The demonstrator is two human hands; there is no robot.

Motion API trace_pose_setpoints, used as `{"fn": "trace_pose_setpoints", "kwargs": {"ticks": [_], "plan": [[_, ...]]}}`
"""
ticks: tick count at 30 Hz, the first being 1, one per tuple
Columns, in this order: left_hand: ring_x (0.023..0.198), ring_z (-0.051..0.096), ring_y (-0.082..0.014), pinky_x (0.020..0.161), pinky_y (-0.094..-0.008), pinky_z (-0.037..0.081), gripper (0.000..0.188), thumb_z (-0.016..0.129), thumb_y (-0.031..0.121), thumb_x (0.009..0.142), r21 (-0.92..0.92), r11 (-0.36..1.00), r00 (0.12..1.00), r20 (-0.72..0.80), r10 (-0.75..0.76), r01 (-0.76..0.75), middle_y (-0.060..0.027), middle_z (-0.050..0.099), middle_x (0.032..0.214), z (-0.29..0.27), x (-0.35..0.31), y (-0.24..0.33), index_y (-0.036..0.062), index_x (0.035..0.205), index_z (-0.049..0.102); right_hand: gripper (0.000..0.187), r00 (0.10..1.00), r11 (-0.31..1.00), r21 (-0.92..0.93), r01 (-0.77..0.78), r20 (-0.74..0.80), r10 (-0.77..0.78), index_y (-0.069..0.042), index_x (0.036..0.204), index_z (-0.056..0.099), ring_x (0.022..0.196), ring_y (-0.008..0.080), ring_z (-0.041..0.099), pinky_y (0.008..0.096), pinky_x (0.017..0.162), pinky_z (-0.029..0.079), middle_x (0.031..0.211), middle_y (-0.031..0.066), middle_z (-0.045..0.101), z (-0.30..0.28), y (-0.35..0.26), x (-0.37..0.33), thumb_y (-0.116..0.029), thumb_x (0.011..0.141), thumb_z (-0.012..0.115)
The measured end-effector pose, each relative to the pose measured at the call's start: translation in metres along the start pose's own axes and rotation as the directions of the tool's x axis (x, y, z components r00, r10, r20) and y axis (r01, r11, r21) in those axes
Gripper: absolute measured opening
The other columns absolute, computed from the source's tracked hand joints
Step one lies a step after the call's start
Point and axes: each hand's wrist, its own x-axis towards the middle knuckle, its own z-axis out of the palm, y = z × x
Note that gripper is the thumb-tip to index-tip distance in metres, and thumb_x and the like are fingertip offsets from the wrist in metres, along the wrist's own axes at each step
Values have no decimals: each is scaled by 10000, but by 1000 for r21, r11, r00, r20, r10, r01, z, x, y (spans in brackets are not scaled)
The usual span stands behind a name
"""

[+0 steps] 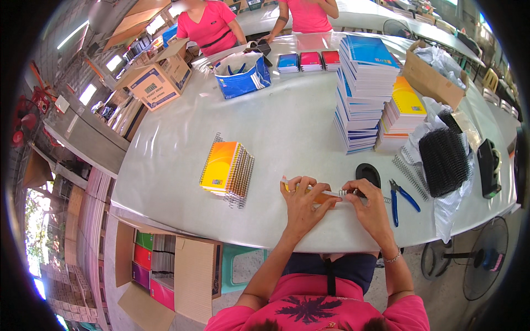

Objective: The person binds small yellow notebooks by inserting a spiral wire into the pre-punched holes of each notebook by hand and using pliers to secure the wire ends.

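Observation:
At the near edge of the table my left hand [305, 203] grips a thin notebook [329, 197] with a yellow-orange cover, its page edge turned upward. My right hand [369, 211] pinches a wire spiral coil [343, 192] at the notebook's right end; part of the coil sticks out past the fingers. How far the coil runs into the holes is hidden by my hands. Blue-handled pliers [394, 191] lie just right of my right hand, below a black oval object [368, 174]. Left of my hands stands a pile of spiral-bound yellow notebooks [222, 165].
Tall stacks of blue notebooks [361, 83] and yellow notebooks [407, 99] rise at the right, beside black coils [443, 160] on plastic. Farther back are a blue bag [243, 83] and a carton [156, 85]. An open box [193, 276] sits below left. Two people stand across the table.

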Motion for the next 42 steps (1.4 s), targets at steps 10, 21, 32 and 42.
{"fn": "trace_pose_setpoints", "kwargs": {"ticks": [10,21,32,42], "plan": [[1123,448,-254,1051,-592,187,297,815,396,704,62,998,1000,-14,4,-3,17,555,1013,5,3,4,237,929,702,131,997,999,-28,32,74,-29,-13,1004,653,862,267,595,380,850,415,915,118,651,-7,13,-3,-62,902,587],[1081,424,-257,1009,-474,235,305,813,337,716,106,994,1000,14,-26,24,2,548,991,3,2,5,162,937,698,216,998,958,280,-68,21,65,-11,1110,571,759,279,557,341,746,463,870,163,606,-5,4,-5,31,899,577],[1089,433,-245,1013,-522,207,310,819,422,719,72,997,999,-17,-36,37,43,563,1002,5,-3,-3,219,923,702,237,999,988,154,12,-41,-6,-7,1083,631,778,286,571,364,726,466,954,148,620,1,4,-8,63,860,590],[1092,444,-237,1001,-531,218,319,816,432,718,79,997,1000,-21,-24,25,47,558,995,5,-3,-2,224,927,695,167,995,989,-112,93,40,-89,-76,1036,658,937,314,572,411,891,378,923,122,608,-2,2,-7,-31,912,554]]}}
